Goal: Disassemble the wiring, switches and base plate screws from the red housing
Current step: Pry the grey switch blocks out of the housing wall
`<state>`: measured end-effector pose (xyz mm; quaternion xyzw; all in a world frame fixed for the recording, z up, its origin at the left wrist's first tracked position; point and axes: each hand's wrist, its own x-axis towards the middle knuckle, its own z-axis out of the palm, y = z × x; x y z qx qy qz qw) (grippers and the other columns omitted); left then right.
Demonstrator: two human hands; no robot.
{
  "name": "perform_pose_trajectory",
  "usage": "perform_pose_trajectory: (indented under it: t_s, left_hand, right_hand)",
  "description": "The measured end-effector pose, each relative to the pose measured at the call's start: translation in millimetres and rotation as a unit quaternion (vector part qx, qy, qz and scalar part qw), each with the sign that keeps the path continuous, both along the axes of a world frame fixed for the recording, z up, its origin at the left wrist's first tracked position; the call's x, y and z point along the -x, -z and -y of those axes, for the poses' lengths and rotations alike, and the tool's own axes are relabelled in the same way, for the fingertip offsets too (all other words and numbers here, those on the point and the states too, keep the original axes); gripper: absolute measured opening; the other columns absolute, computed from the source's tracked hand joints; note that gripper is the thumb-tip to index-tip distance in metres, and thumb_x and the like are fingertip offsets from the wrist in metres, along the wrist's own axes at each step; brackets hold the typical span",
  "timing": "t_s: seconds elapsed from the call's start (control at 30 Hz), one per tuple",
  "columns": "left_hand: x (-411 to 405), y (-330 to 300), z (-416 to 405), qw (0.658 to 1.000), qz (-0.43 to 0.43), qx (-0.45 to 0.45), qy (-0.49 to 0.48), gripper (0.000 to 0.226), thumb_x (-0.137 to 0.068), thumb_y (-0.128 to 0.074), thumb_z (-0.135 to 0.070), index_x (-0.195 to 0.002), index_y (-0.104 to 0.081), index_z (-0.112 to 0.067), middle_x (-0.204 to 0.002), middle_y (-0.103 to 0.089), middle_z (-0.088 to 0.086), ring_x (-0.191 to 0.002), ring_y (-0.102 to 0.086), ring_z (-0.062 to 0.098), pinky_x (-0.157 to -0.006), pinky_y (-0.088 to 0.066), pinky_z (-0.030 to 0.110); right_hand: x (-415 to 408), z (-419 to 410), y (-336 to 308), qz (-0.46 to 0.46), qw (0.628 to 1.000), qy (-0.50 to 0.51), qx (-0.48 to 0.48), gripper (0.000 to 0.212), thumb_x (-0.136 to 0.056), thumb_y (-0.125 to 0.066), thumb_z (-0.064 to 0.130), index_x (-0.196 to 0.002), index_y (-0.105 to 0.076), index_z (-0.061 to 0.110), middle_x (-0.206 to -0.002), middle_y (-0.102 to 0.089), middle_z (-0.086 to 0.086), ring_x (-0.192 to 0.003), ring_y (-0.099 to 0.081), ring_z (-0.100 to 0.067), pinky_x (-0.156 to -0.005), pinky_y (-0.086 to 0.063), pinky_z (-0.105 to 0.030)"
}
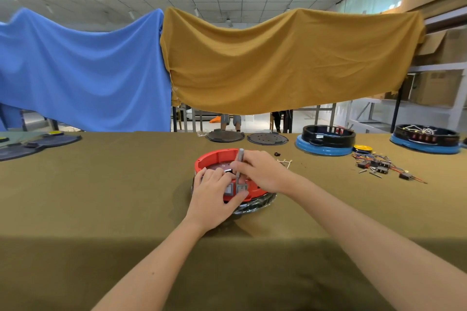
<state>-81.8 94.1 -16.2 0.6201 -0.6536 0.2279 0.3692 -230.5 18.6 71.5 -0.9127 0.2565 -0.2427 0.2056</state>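
red housing (217, 156) sits mid-table on the olive cloth (101, 184), round and open-topped, resting on a dark, shiny base (262, 203) that shows along its near right edge. two grey rocker switches (236, 188) are set in the near wall of the housing, facing the camera.

left hand (212, 197) lies over the near left rim, fingers curled around the housing wall, thumb reaching along the lower front below the switches; it grips the housing.

right hand (262, 171) comes in from the right, fingers closed round a grey screwdriver (239, 161) held nearly upright, handle up past the far rim, tip down inside the housing just behind the switches (exact contact point hidden by the fingers).

right of the housing, on the cloth: a small dark part (277, 153), a few pale wire bits (285, 162), then further right a loose heap of wires and black switches (379, 165) with several screws among them. a yellow disc (362, 148) lies just behind that heap.

far edge of table: two dark round plates (225, 136) side by side, a black-and-blue housing (326, 140) to their right, and a second one with wiring inside (427, 139) at far right. flat dark grey pieces (38, 145) at far left.

behind the table hang a blue cloth (83, 70) and a mustard cloth (290, 58).
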Motion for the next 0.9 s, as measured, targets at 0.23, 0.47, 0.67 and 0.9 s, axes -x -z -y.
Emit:
perform_pose_trajectory:
  t_s: [0.23, 0.47, 0.67, 0.9]
  left_hand:
    - [0, -1, 1, 1.000, 0.004, 0.001, 0.002, 0.043, -0.091, -0.044, -0.065, -0.101, -0.063, -0.028, -0.090, -0.050, -0.015, -0.093, -0.046, 0.011, -0.111, -0.028, 0.039]
    - [0, -2, 1, 1.000, 0.004, -0.010, -0.003, 0.051, -0.091, -0.039, -0.070, -0.107, -0.065, -0.030, -0.095, -0.054, -0.015, -0.096, -0.047, 0.009, -0.113, -0.026, 0.037]
    - [0, -1, 0, 1.000, 0.004, 0.002, -0.002, 0.043, -0.090, -0.044, -0.066, -0.098, -0.061, -0.027, -0.089, -0.045, -0.016, -0.093, -0.047, 0.012, -0.109, -0.029, 0.039]
    - [1, -2, 0, 1.000, 0.005, -0.002, -0.003, 0.042, -0.090, -0.044, -0.064, -0.097, -0.060, -0.026, -0.089, -0.044, -0.016, -0.093, -0.047, 0.012, -0.110, -0.030, 0.041]
  right_hand:
    - [-23, -1, -20, -0.091, 0.996, -0.004, 0.009, 0.036, -0.105, -0.046, 0.037, -0.085, -0.060, 0.010, -0.073, -0.067, -0.002, -0.061, -0.059, -0.012, -0.059, -0.047, -0.026]
    - [-32, 8, -31, -0.144, 0.990, -0.010, -0.003, 0.044, -0.105, -0.044, 0.037, -0.086, -0.065, 0.004, -0.065, -0.066, -0.003, -0.050, -0.056, -0.010, -0.052, -0.044, -0.019]
    - [-8, 3, -13, -0.030, 0.999, -0.006, -0.039, 0.034, -0.104, -0.047, 0.038, -0.086, -0.061, 0.013, -0.073, -0.070, -0.002, -0.064, -0.065, -0.010, -0.066, -0.057, -0.033]
    - [-6, 1, -4, 0.007, 1.000, 0.003, -0.022, 0.028, -0.103, -0.048, 0.039, -0.083, -0.057, 0.023, -0.069, -0.067, 0.005, -0.054, -0.060, 0.004, -0.054, -0.044, -0.016]
